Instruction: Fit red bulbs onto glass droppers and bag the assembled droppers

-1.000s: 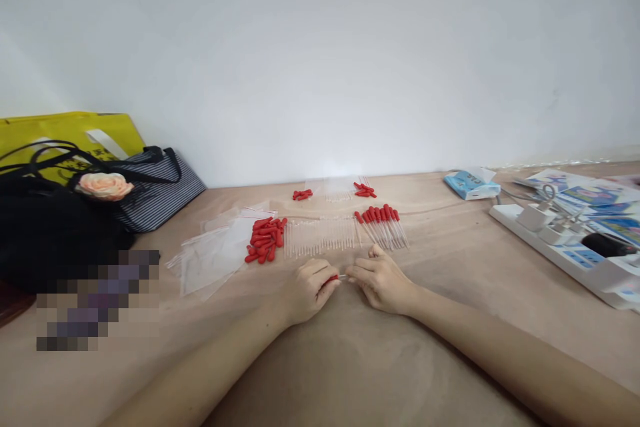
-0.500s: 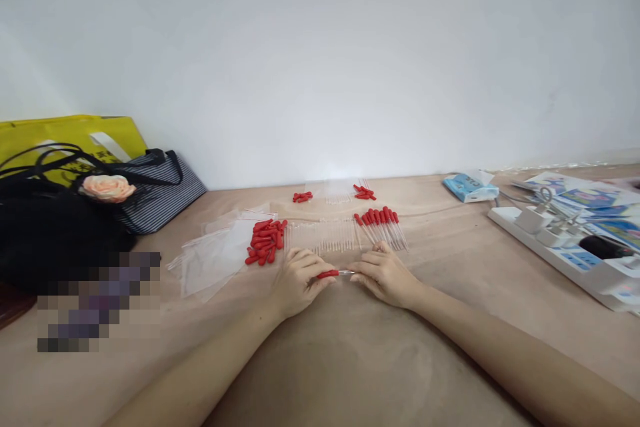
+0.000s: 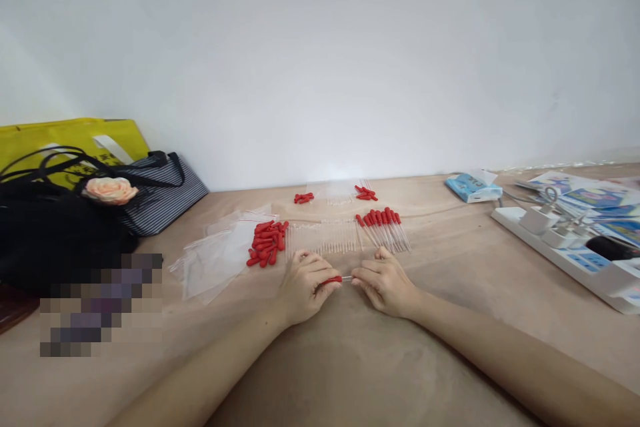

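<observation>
Red bulb (image 3: pixel 334 279) and clear tube (image 3: pixel 347 278) lie end to end between your two hands, low over the middle of the table (image 3: pixel 345 360), on your side of the laid-out parts. Your left hand (image 3: pixel 309 285) has thumb and fingers clamped on the red bulb, its end peeking out toward the right. Your right hand (image 3: pixel 384 283) pinches the clear tube by its other end, the fingers hiding most of it. A short stretch of glassy stem shows between your fingertips; how deep it sits in the bulb, you cannot tell.

Just beyond your hands, you have a row of clear tubes (image 3: pixel 323 235) lying side by side. At its left end sits a heap of red bulbs (image 3: pixel 267 243), and at its right end a fan of red-topped droppers (image 3: pixel 385 230), bulbs pointing away from you. Left of the heap, clear plastic bags (image 3: pixel 210 263) overlap one another. Nearer the wall (image 3: pixel 320 67), two small clusters of red pieces flank more clear plastic.

Over on your far left, a striped bag (image 3: pixel 163 197) leans by a yellow bag (image 3: pixel 120 130), with a peach flower (image 3: pixel 111 191) in front. To your right are a blue tissue pack (image 3: pixel 473 188), a white power strip (image 3: pixel 565 250) with plugs in it, and printed sheets (image 3: pixel 590 195) behind the strip.
</observation>
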A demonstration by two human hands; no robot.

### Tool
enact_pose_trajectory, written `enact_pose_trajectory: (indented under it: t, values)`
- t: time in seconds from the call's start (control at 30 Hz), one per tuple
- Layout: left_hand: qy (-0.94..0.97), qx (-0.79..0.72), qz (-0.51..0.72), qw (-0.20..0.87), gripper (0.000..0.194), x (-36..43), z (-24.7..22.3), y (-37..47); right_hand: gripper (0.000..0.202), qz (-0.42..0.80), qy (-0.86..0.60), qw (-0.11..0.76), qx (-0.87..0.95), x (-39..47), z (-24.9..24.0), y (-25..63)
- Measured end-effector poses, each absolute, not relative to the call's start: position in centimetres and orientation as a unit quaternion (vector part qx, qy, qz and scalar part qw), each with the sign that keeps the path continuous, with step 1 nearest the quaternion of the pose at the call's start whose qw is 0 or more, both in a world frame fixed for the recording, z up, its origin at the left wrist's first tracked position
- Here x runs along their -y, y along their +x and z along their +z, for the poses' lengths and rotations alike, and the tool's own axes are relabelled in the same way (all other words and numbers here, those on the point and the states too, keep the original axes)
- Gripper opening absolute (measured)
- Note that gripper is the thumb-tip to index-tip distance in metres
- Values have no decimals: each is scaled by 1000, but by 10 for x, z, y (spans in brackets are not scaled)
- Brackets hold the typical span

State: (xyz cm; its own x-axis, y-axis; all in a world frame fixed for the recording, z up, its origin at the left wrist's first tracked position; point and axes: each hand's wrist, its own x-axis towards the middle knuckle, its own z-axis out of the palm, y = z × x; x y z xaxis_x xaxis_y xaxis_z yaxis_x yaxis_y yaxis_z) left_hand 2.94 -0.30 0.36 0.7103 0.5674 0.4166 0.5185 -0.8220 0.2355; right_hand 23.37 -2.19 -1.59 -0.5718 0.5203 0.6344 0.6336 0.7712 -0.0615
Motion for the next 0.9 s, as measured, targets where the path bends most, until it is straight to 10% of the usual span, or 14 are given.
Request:
enact_pose_trajectory:
  t: [0.7, 0.9]
  values:
    - [907, -334, 255, 41, 14, 1, 4, 30, 23, -76, -347, 265, 897, 15, -10, 242]
    - [795, -452, 391, -99, 30, -1, 0, 29, 23, 44, -417, 288, 861, 11, -12, 238]
